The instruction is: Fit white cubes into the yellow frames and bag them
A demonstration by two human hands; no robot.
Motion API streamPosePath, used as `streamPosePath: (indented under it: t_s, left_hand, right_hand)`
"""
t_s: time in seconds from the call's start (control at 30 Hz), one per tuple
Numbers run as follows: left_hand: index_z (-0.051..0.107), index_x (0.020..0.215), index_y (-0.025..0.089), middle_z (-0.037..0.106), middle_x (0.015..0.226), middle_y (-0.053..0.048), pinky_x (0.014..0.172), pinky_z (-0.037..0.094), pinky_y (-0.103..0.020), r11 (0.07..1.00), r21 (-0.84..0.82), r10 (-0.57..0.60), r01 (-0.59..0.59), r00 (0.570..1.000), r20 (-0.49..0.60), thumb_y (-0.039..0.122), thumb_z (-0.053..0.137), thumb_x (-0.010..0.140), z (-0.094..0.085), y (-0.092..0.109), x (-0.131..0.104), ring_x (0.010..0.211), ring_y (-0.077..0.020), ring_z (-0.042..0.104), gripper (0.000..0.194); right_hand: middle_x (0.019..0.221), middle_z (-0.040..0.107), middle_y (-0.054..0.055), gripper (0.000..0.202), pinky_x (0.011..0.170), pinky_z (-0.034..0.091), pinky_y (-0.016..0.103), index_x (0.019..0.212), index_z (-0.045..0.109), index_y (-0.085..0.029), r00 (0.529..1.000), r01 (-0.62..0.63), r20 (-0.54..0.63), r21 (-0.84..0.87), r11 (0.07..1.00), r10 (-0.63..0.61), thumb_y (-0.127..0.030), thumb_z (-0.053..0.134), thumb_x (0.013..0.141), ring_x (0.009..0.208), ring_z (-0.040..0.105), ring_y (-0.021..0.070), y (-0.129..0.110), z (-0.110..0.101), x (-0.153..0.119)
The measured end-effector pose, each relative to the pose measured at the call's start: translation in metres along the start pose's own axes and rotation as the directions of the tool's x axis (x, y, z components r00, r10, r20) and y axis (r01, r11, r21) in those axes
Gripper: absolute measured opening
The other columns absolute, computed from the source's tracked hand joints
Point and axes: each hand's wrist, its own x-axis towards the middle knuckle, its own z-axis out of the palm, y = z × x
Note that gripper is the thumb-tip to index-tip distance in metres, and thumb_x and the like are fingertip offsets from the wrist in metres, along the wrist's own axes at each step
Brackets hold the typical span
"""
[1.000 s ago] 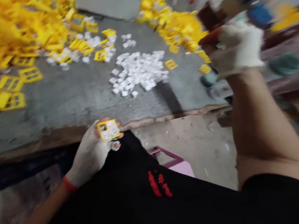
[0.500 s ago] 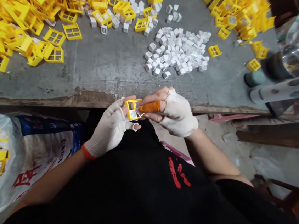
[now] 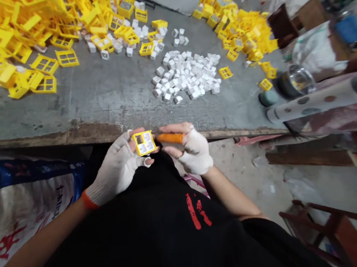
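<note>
My left hand (image 3: 119, 163), in a white fingerless glove with an orange cuff, grips a small yellow window-like frame (image 3: 145, 143) by its left side. The frame has a two-by-two grid. White pieces sit in three of its openings; the upper left one looks dark. Just right of the frame is my right hand (image 3: 193, 151), gloved in white, with thumb and fingers stretched apart. An orange sleeve-like cover (image 3: 171, 138) lies along its index finger, the tip close to the frame's right edge. Whether that tip touches the frame, I cannot tell.
Beyond my hands, a grey table (image 3: 107, 94) bears loose white cubes (image 3: 188, 75), a large yellow frame pile (image 3: 27, 34) at left and a smaller yellow pile (image 3: 244, 33) at right. A metal bowl (image 3: 300, 79) stands far right. A printed sack (image 3: 40, 186) is at my left.
My right hand has drawn back slightly from the frame, uncovering its right-hand openings, which show white pieces. My left hand keeps its grip. The whole view has shifted to the right.
</note>
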Motion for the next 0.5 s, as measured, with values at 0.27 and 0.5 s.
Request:
streamPosePath:
  t_s: [0.27,0.5]
  left_hand:
    - [0.076,0.116,0.022,0.079,0.116,-0.011,0.065,0.056,-0.034,0.999,0.046,-0.021,0.024,0.998,-0.06,0.038,0.1,0.077,0.001,-0.001,0.007,0.096,-0.0335,0.08,0.049]
    - [0.079,0.114,0.021,0.077,0.111,-0.009,0.063,0.056,-0.032,0.998,0.049,-0.03,0.034,0.997,-0.074,0.04,0.104,0.073,0.004,-0.001,0.009,0.091,-0.0289,0.077,0.051]
  right_hand:
    - [0.125,0.085,0.01,0.033,0.103,0.06,0.049,0.122,0.084,-0.024,0.944,-0.326,-0.057,-0.32,0.89,0.326,-0.019,0.066,0.096,0.112,0.078,0.0296,0.105,-0.031,0.056]
    - [0.103,0.086,0.005,0.015,0.099,0.063,0.045,0.104,0.086,-0.023,0.903,-0.37,0.125,-0.261,0.892,0.411,-0.025,0.075,0.095,0.101,0.078,0.0273,0.111,-0.019,0.091]
